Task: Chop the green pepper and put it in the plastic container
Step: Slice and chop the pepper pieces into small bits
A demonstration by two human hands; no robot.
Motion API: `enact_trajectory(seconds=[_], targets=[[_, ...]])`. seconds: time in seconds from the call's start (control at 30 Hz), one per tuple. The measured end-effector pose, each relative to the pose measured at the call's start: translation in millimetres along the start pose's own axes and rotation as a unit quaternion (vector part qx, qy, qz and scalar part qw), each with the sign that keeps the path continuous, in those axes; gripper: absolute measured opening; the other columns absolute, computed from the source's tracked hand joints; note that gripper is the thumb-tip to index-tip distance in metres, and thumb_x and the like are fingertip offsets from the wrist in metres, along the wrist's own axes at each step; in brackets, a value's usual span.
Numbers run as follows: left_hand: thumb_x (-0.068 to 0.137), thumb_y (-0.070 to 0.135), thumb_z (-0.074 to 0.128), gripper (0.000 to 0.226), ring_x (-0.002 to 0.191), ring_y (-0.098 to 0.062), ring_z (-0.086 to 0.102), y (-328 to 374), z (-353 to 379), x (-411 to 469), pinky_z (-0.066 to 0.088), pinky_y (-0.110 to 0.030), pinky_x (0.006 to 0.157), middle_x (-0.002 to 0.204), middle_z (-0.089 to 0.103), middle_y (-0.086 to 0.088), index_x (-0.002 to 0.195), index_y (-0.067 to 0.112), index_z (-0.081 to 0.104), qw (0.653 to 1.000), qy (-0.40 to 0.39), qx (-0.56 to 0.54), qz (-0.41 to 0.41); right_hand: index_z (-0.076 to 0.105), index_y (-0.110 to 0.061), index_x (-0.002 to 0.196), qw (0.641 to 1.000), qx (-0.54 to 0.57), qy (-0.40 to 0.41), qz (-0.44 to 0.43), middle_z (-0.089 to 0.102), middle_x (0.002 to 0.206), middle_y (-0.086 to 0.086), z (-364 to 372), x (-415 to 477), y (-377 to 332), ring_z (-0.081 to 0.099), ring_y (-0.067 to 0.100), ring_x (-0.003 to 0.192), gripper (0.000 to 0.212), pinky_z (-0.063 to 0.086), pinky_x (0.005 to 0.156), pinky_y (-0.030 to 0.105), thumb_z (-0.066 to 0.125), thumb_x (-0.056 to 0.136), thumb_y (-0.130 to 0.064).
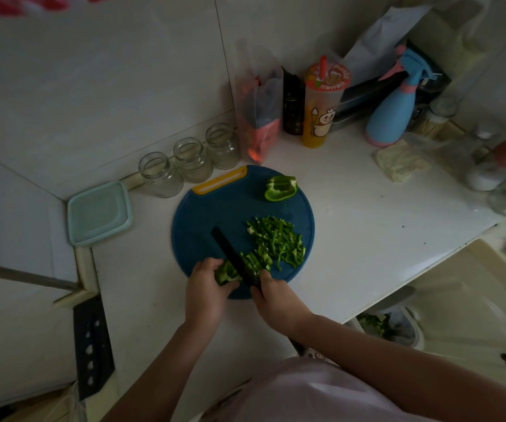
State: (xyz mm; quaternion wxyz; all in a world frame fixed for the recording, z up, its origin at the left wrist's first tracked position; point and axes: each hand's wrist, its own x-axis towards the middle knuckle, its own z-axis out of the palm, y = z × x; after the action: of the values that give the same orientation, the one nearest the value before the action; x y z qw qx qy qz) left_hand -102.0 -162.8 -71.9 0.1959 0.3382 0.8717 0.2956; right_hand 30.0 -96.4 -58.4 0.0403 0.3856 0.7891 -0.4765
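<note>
left hand [204,289] curled round pepper piece [226,274] at near edge of blue board [203,214] | right hand [273,295] grips black knife [235,258] | risk — fingertips beside blade, dim light, slip cuts | lidded container [99,213] left — still shut

Bare forearms [166,357], pale pink top [303,394].

1. Green pepper chunk [226,274]: uncut, gripped in left hand [204,289].
2. Pepper strips [276,242]: thin, bright green, heaped just beyond right hand [271,295].
3. Pepper half [280,187]: hollow side up, well beyond both hands.
4. Plastic container [99,213]: square, pale teal, far left of left hand.
</note>
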Motion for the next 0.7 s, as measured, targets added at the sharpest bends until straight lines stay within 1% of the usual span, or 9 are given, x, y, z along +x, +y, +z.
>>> enact_trajectory(seconds=[0.07, 0.13, 0.2, 0.23, 0.3, 0.4, 0.5, 0.6, 0.7], targets=[[0.065, 0.015, 0.084, 0.048, 0.085, -0.016, 0.058, 0.2, -0.3, -0.3, 0.042, -0.024, 0.069, 0.101, 0.062, -0.007, 0.108, 0.008, 0.063, 1.000, 0.001, 0.004, 0.000, 0.034, -0.011, 0.092, 1.000, 0.004, -0.001, -0.001, 0.051, 0.077, 0.011, 1.4, 0.9, 1.1, 0.049, 0.024, 0.069, 0.014, 0.030, 0.059, 0.030, 0.038, 0.100, -0.021], [0.066, 0.016, 0.083, 0.048, 0.086, -0.018, 0.059, 0.3, -0.9, -0.5, 0.044, -0.025, 0.070, 0.101, 0.063, -0.007, 0.109, 0.008, 0.064, 1.000, -0.001, 0.007, -0.002, 0.034, -0.011, 0.093, 1.000, 0.006, 0.000, -0.004, 0.049, 0.073, 0.006, 3.2, 1.2, 2.4, 0.048, 0.022, 0.067, 0.013, 0.030, 0.058, 0.030, 0.038, 0.100, -0.021], [0.067, 0.017, 0.083, 0.049, 0.088, -0.020, 0.060, 0.3, -1.9, -0.7, 0.047, -0.028, 0.072, 0.101, 0.064, -0.009, 0.110, 0.008, 0.064, 1.000, -0.003, 0.010, -0.001, 0.034, -0.010, 0.096, 1.000, -0.003, 0.001, -0.009, 0.053, 0.074, 0.011, 5.7, 1.0, 3.4, 0.048, 0.023, 0.066, 0.012, 0.031, 0.058, 0.030, 0.037, 0.101, -0.021], [0.068, 0.018, 0.082, 0.048, 0.089, -0.021, 0.060, 0.5, -2.4, -1.1, 0.046, -0.028, 0.073, 0.101, 0.064, -0.010, 0.111, 0.007, 0.065, 1.000, -0.004, 0.012, 0.000, 0.036, -0.008, 0.098, 1.000, -0.008, 0.004, -0.012, 0.057, 0.079, 0.016, 7.4, 0.8, 3.8, 0.049, 0.025, 0.066, 0.013, 0.031, 0.058, 0.031, 0.037, 0.101, -0.021], [0.070, 0.018, 0.081, 0.047, 0.090, -0.023, 0.061, 1.1, -3.6, -1.5, 0.043, -0.025, 0.072, 0.102, 0.063, -0.012, 0.113, 0.007, 0.065, 1.000, -0.006, 0.021, 0.001, 0.038, -0.004, 0.106, 1.000, -0.020, 0.013, -0.016, 0.061, 0.086, 0.021, 10.7, 1.3, 4.3, 0.055, 0.033, 0.070, 0.018, 0.031, 0.058, 0.032, 0.037, 0.101, -0.021], [0.071, 0.019, 0.080, 0.048, 0.092, -0.025, 0.061, 1.4, -4.6, 1.8, 0.040, -0.024, 0.072, 0.103, 0.063, -0.013, 0.114, 0.006, 0.065, 0.999, -0.018, 0.031, -0.004, 0.037, -0.002, 0.110, 0.999, -0.040, 0.015, -0.020, 0.062, 0.087, 0.022, 13.7, 4.2, 5.0, 0.058, 0.038, 0.077, 0.022, 0.032, 0.058, 0.033, 0.036, 0.101, -0.022], [0.071, 0.018, 0.080, 0.047, 0.093, -0.025, 0.060, 3.0, -4.8, 5.7, 0.040, -0.024, 0.073, 0.102, 0.062, -0.013, 0.114, 0.006, 0.065, 0.999, -0.032, 0.036, -0.009, 0.037, -0.002, 0.111, 0.999, -0.050, 0.011, -0.019, 0.062, 0.087, 0.022, 15.2, 7.7, 5.1, 0.059, 0.039, 0.076, 0.022, 0.035, 0.058, 0.035, 0.035, 0.101, -0.021], [0.069, 0.019, 0.081, 0.048, 0.094, -0.025, 0.061, 2.7, -5.3, 8.2, 0.041, -0.025, 0.073, 0.103, 0.063, -0.013, 0.113, 0.006, 0.066, 0.998, -0.042, 0.040, -0.013, 0.037, -0.003, 0.109, 0.998, -0.060, 0.001, -0.012, 0.062, 0.088, 0.022, 16.1, 11.4, 3.7, 0.059, 0.038, 0.076, 0.020, 0.034, 0.058, 0.034, 0.035, 0.100, -0.020], [0.066, 0.020, 0.082, 0.041, 0.086, -0.021, 0.063, 0.2, -5.7, 10.8, 0.040, -0.022, 0.065, 0.096, 0.068, -0.010, 0.104, 0.008, 0.070, 0.998, -0.050, 0.028, -0.018, 0.037, -0.003, 0.108, 0.998, -0.060, -0.010, -0.003, 0.062, 0.091, 0.021, 15.0, 15.3, 0.5, 0.060, 0.037, 0.080, 0.018, 0.034, 0.060, 0.033, 0.035, 0.100, -0.019]])
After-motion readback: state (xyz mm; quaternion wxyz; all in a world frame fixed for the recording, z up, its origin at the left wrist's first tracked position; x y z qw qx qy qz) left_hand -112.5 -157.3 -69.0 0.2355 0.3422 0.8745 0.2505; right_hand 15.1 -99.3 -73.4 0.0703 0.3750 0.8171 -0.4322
